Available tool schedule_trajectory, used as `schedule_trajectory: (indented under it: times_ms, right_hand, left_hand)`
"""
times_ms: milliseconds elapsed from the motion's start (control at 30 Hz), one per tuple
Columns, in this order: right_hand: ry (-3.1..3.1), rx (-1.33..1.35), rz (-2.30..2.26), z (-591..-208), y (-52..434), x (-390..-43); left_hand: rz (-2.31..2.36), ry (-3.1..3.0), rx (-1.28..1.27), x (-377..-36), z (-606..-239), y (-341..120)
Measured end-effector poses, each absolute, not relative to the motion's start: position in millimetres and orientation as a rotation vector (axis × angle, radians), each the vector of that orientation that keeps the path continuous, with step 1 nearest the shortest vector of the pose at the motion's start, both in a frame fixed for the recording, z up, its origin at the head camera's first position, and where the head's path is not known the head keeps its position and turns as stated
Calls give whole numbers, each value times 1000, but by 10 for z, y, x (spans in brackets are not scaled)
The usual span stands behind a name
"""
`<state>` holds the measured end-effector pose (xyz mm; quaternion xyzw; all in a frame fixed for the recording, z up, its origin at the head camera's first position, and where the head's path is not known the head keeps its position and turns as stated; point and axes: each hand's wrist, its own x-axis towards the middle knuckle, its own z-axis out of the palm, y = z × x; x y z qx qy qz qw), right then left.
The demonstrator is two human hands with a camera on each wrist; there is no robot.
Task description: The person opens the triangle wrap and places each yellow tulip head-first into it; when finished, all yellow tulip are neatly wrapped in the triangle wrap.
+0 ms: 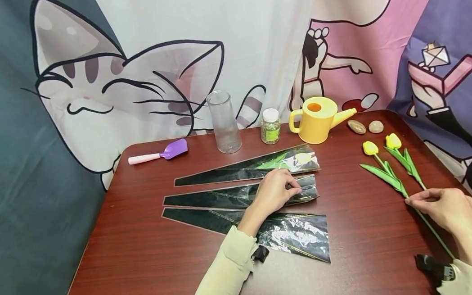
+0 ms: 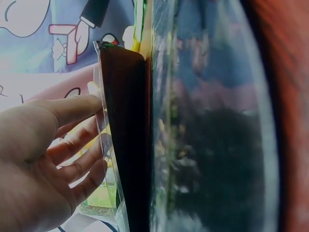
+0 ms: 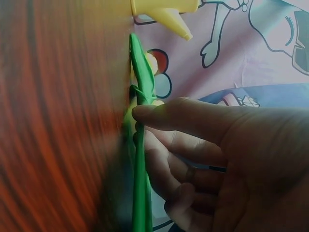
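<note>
My left hand pinches the right end of the middle flower sleeve, a black wrapper with a clear front. Up close in the left wrist view, thumb and fingers are at the film's edge. One more sleeve lies nearer me. Farther back, another sleeve has a yellow tulip inside. On the right, my right hand pinches the green stem of an artificial yellow tulip. Beside it lies a second yellow tulip, its lower stem hidden by the hand.
Along the back of the table stand a clear glass vase, a white-lidded jar and a yellow watering can. Two stones lie at the back right, and a purple shovel at the back left.
</note>
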<state>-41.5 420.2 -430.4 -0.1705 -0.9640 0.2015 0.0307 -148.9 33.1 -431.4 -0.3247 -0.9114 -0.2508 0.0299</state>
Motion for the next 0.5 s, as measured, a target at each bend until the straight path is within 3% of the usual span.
schedule_trajectory:
  times_ms: [500]
  right_hand:
    - [-2892, -473, 690, -4258, 4119, -422]
  left_hand:
    - [-790, -2789, -1025, -1482, -4310, 328]
